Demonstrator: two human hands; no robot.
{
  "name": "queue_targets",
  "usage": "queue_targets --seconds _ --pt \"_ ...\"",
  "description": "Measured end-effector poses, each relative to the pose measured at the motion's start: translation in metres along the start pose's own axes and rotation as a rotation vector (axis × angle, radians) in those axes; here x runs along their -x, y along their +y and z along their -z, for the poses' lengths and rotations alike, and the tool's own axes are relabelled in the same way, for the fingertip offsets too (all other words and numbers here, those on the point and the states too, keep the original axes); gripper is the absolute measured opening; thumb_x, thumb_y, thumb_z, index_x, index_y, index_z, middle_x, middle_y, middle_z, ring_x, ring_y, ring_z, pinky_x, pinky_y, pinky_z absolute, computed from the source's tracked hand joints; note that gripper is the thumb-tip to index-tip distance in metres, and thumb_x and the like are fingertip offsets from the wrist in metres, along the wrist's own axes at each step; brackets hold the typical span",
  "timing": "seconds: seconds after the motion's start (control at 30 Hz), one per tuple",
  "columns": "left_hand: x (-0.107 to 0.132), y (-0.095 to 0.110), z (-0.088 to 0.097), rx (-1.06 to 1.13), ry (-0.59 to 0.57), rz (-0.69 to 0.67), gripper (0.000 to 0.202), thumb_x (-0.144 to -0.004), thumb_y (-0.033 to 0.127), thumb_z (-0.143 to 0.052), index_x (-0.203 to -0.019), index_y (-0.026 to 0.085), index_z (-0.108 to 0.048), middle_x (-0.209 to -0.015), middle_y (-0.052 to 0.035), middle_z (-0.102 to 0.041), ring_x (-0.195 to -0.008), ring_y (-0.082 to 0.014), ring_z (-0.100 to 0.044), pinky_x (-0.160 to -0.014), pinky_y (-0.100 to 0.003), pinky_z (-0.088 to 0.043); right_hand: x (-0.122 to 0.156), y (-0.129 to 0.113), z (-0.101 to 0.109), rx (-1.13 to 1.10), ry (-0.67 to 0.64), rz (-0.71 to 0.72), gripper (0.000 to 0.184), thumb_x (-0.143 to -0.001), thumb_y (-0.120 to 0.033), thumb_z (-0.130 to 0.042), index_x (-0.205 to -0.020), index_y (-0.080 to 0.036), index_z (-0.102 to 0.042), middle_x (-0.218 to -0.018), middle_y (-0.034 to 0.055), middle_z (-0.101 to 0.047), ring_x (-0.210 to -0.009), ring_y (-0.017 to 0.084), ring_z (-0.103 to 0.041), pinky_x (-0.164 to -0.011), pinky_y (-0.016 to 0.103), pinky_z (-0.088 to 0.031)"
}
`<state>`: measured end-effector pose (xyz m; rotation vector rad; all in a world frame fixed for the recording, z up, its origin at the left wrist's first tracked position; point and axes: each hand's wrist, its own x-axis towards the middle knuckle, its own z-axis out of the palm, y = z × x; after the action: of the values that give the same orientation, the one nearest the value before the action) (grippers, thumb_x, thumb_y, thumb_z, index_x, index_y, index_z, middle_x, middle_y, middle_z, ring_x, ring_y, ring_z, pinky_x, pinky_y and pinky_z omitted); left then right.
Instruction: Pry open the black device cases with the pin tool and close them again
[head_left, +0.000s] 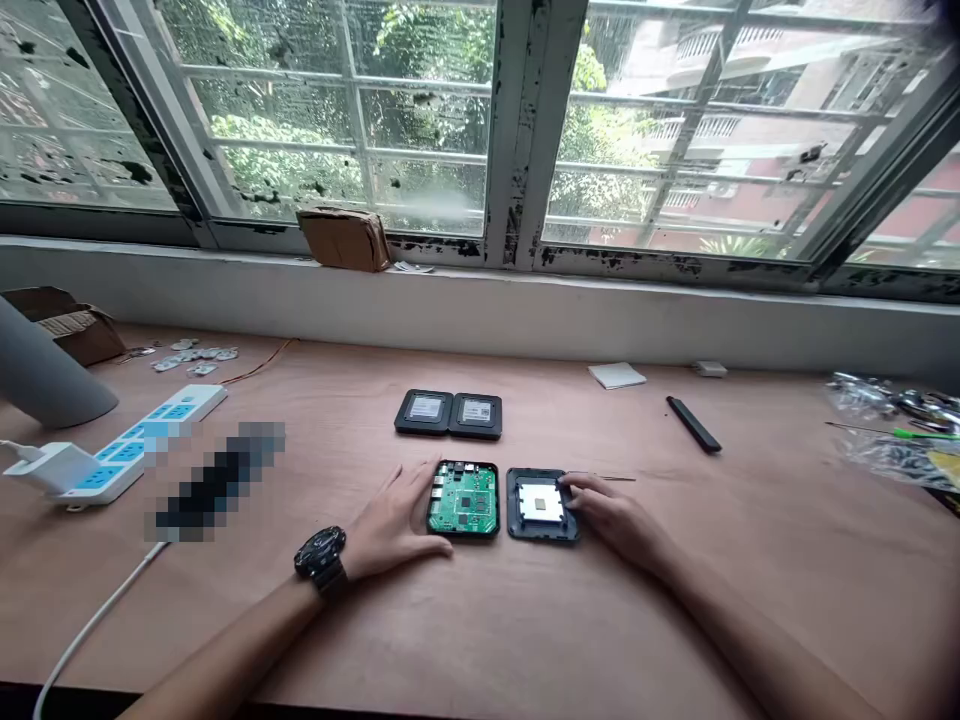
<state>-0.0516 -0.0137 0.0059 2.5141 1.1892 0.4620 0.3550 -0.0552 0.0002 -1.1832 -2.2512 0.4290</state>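
Note:
A square black case lies face up with a green circuit board inside it. My left hand, with a black watch on its wrist, rests along the case's left side, thumb and fingers apart. Just to the right lies a black cover carrying a pale metal plate with a small grey square in its middle. My right hand has its fingertips closed on the cover's right edge. A thin metal rod shows behind that hand; whether it touches the fingers is unclear.
Two black lidded-looking squares with white labels lie behind the case. A white power strip and cable stand left, near a blurred dark item. At right are a black bar, a white pad and plastic bags.

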Motion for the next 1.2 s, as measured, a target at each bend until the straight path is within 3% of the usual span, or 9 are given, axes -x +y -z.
queue_targets --seconds 0.1,0.2,0.3,0.43,0.53,0.7,0.93,1.1,1.2 --pt "0.007 -0.01 0.0 -0.095 -0.047 0.019 0.124 -0.077 0.082 -0.065 -0.165 0.021 -0.003 -0.167 -0.0138 -0.022 -0.153 -0.0381 -0.022 -0.126 -0.056 -0.017 0.006 0.003 0.002 -0.046 0.059 -0.094 0.023 -0.102 -0.026 -0.044 -0.104 -0.027 -0.067 -0.14 0.0077 -0.061 -0.122 0.025 -0.064 -0.097 0.04 -0.057" --pt "0.014 -0.021 -0.001 -0.171 -0.086 -0.001 0.11 -0.085 0.08 -0.056 -0.165 0.022 -0.007 -0.168 -0.0106 -0.015 -0.155 -0.0373 -0.016 -0.126 -0.054 -0.015 0.02 0.004 0.008 -0.04 0.058 -0.215 0.024 -0.102 -0.034 -0.049 -0.121 -0.028 -0.062 -0.137 0.0097 -0.064 -0.122 0.028 -0.064 -0.099 0.045 -0.057" --pt "0.017 -0.026 -0.001 -0.198 -0.085 -0.035 0.101 -0.09 0.077 -0.052 -0.164 0.026 -0.006 -0.169 -0.0076 -0.01 -0.155 -0.036 -0.014 -0.127 -0.052 -0.013 0.031 -0.002 0.014 0.048 -0.048 -0.275 0.051 -0.097 -0.045 -0.059 -0.144 -0.029 -0.049 -0.147 0.0121 -0.057 -0.131 0.034 -0.059 -0.104 0.052 -0.053" --pt "0.017 -0.027 -0.003 -0.187 -0.065 -0.055 0.101 -0.091 0.075 -0.054 -0.164 0.026 -0.006 -0.168 -0.0077 -0.011 -0.155 -0.0361 -0.015 -0.127 -0.052 -0.014 0.034 -0.013 0.017 0.138 -0.191 -0.252 0.088 -0.09 -0.057 -0.067 -0.162 -0.031 -0.023 -0.166 0.01 -0.032 -0.149 0.036 -0.034 -0.119 0.054 -0.039" --pt "0.017 -0.028 -0.005 -0.177 -0.048 -0.075 0.1 -0.09 0.074 -0.055 -0.164 0.025 -0.009 -0.168 -0.0082 -0.013 -0.154 -0.0363 -0.017 -0.126 -0.051 -0.017 0.031 -0.016 0.016 0.167 -0.229 -0.25 0.1 -0.087 -0.063 -0.068 -0.164 -0.031 -0.012 -0.169 0.0085 -0.022 -0.153 0.036 -0.026 -0.121 0.054 -0.036" --pt "0.014 -0.028 0.005 -0.092 -0.077 -0.061 0.108 -0.085 0.075 -0.062 -0.164 0.023 -0.01 -0.167 -0.0111 -0.015 -0.153 -0.037 -0.022 -0.124 -0.052 -0.025 0.018 -0.01 0.016 0.144 -0.228 -0.216 0.112 -0.08 -0.067 -0.073 -0.164 -0.03 -0.009 -0.17 0.0106 -0.016 -0.154 0.037 -0.021 -0.123 0.055 -0.03" --pt "-0.017 -0.031 0.032 0.151 -0.229 -0.016 0.114 -0.073 0.073 -0.076 -0.162 0.023 -0.024 -0.166 -0.0133 -0.022 -0.153 -0.0348 -0.022 -0.124 -0.051 -0.026 -0.008 -0.013 0.014 0.056 -0.193 -0.185 0.112 -0.073 -0.058 -0.082 -0.162 -0.026 -0.024 -0.166 0.0153 -0.029 -0.151 0.039 -0.029 -0.121 0.056 -0.032" --pt "-0.034 -0.026 0.015 0.15 -0.225 -0.114 0.119 -0.067 0.076 -0.079 -0.161 0.024 -0.028 -0.165 -0.0132 -0.028 -0.154 -0.0354 -0.021 -0.125 -0.052 -0.022 0.003 -0.009 0.014 -0.067 -0.03 -0.065 0.103 -0.078 -0.044 -0.08 -0.161 -0.024 -0.023 -0.16 0.0181 -0.039 -0.146 0.037 -0.04 -0.118 0.055 -0.036" --pt "-0.036 -0.016 0.001 0.131 -0.19 -0.189 0.118 -0.067 0.077 -0.078 -0.161 0.026 -0.027 -0.164 -0.0122 -0.031 -0.153 -0.0359 -0.022 -0.125 -0.053 -0.019 0.009 -0.005 0.013 -0.206 0.136 -0.13 0.096 -0.083 -0.055 -0.073 -0.159 -0.026 -0.024 -0.152 0.0172 -0.049 -0.14 0.036 -0.048 -0.114 0.056 -0.04"
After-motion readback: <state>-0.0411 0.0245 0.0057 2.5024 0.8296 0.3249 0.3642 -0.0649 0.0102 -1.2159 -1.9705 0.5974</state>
